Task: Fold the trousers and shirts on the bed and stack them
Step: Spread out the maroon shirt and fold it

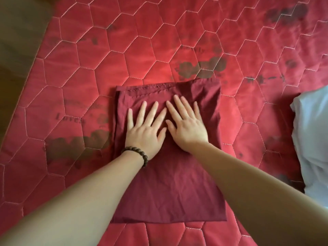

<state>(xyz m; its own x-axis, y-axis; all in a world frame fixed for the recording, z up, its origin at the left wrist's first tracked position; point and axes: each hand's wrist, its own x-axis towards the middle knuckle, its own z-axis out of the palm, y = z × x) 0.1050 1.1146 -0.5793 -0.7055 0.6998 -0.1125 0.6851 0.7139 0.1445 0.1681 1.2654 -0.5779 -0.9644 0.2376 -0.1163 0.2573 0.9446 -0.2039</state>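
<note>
Fingers [142, 112] flat on folded garment [170, 192] (maroon)

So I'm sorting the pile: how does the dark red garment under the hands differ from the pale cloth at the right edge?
The dark red garment lies folded into a flat rectangle; the pale cloth is bunched and partly out of frame. Both hands, left hand and right hand, press the red one; nothing touches the pale one. Both lie on the quilt.
</note>
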